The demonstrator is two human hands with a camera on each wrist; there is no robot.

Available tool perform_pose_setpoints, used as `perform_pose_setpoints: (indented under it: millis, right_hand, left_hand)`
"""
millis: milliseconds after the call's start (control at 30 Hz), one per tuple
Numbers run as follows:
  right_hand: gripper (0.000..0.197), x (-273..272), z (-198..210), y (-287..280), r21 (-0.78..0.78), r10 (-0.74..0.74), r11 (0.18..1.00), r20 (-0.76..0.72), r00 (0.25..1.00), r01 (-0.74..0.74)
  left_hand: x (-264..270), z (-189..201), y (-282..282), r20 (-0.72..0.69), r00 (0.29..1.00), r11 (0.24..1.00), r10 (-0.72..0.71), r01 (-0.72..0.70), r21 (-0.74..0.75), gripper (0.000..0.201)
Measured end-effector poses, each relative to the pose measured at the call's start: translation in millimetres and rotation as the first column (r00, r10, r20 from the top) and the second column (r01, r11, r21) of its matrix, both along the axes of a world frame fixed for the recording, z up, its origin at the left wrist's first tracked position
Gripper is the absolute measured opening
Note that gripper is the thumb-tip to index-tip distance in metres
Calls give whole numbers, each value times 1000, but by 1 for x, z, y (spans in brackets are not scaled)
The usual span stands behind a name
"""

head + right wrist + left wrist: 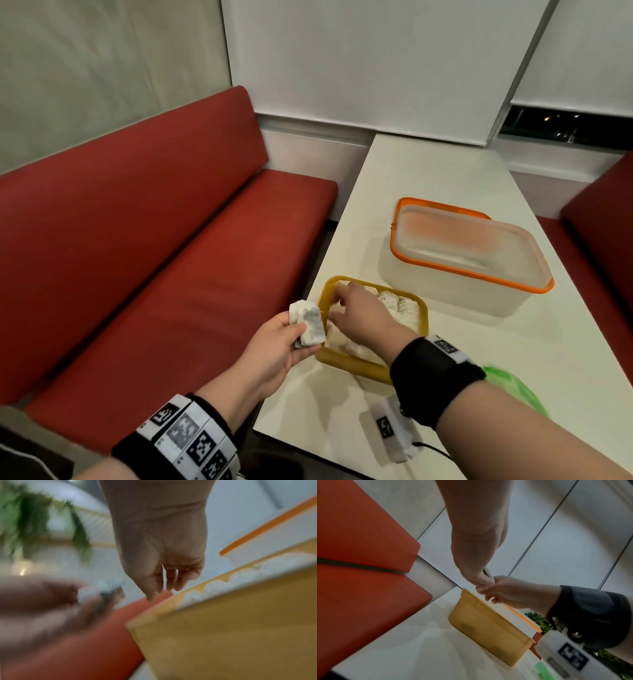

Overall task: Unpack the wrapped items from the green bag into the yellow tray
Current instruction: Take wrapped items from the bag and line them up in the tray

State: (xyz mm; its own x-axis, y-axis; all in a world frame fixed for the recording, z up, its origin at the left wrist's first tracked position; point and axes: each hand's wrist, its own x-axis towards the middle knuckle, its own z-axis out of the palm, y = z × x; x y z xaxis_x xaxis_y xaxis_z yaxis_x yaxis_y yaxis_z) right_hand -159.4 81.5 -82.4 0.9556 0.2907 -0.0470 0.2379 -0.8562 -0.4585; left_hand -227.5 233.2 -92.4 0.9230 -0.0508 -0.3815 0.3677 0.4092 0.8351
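Over yellow tray (356, 366): right hand (359, 317), fingers loose, nothing held. Just left of tray rim: wrapped item (307, 324), pinched in left hand (274, 347), long side pointing away. Tray lies right of it, very near. Green bag (517, 389) behind right wrist.

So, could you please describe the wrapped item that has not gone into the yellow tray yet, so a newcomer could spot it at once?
Find the white table beside the red bench, then the yellow tray at its near left corner. Just left of the tray's rim, the left hand holds one wrapped item. Unlike the white packets lying inside the tray, it is held outside it, with dark grey patches on its wrapper.
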Motion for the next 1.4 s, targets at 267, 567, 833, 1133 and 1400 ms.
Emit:
perform_pose_setpoints:
  millis: [267,567,833,1133,1400]
  right_hand:
    - [24,-16,30,-7,281,56,960,-167,984,-7]
    - [26,-18,30,-23,188,-36,980,-182,983,70]
    - [24,-14,35,-29,265,-30,961,-182,983,79]
    - [38,-9,28,-28,250,6,967,-244,970,57]
    - [11,3,24,-37,63,-97,992,-157,983,108]
  left_hand:
    - [11,0,-21,58,995,979,-79,66,194,24]
    - [19,0,-31,90,995,948,-46,15,317,24]
    - [28,5,-33,73,996,957,-46,23,290,16]
    - [29,0,-32,39,998,948,-48,33,317,11]
    - [41,-7,-21,64,988,916,139,-153,372,13]
